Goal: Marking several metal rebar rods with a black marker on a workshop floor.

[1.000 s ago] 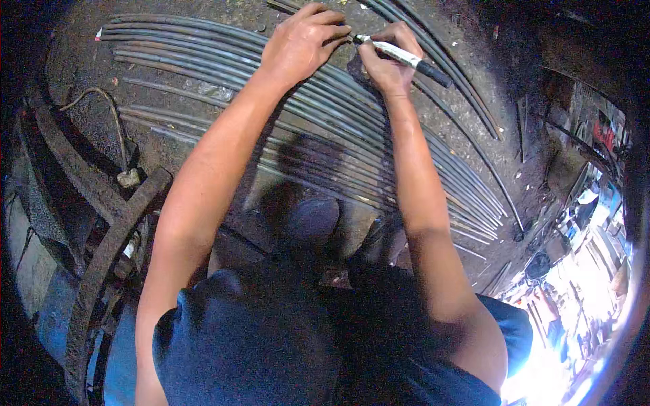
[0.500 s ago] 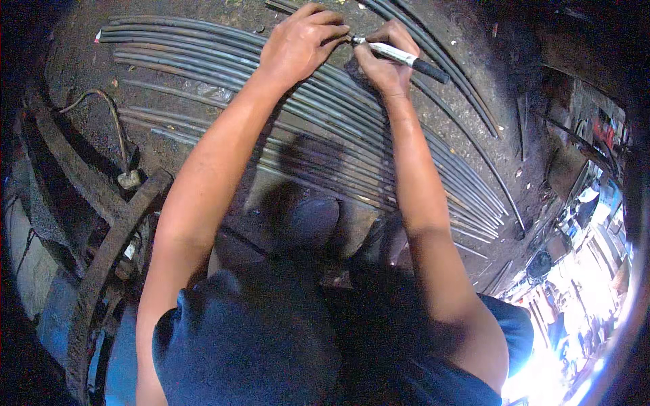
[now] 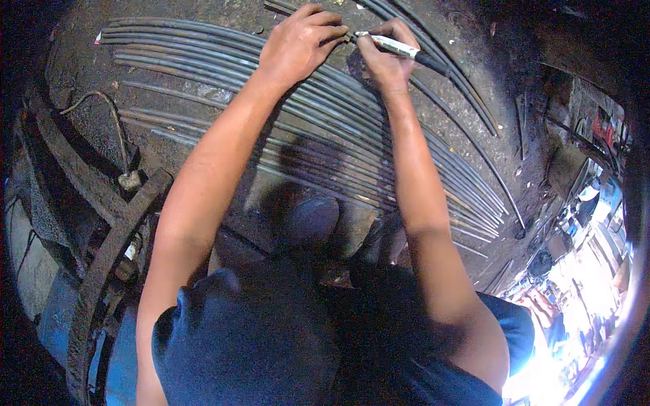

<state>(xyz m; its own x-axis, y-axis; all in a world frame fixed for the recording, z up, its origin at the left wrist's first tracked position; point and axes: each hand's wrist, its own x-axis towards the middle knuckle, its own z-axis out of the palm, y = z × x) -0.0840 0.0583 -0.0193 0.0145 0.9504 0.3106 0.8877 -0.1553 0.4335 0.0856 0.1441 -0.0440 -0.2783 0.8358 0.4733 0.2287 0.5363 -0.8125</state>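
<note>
Row of long, thin, grey metal rods [image 3: 332, 101] lies on the dark dirt floor [image 3: 76, 74]. Left hand [image 3: 298, 42] at row's far edge, fingers bent, thin brownish piece poking out past them; grip hidden, can't tell. Just beyond row, right hand [image 3: 387, 57] pinches white-barrelled, dark-ended marker [image 3: 396, 46]: tip just beside left fingers, long axis slanting near-right. Floor strip separates row from loose dark metal rods [image 3: 472, 91] beyond.

Rods [image 3: 338, 111] lie side by side on the floor [image 3: 487, 81], under both forearms [image 3: 220, 159]. The marker [image 3: 393, 45] sits in the right hand [image 3: 391, 62], just right of the left hand [image 3: 300, 42]. A frame [image 3: 108, 264] is nearer, leftward.
</note>
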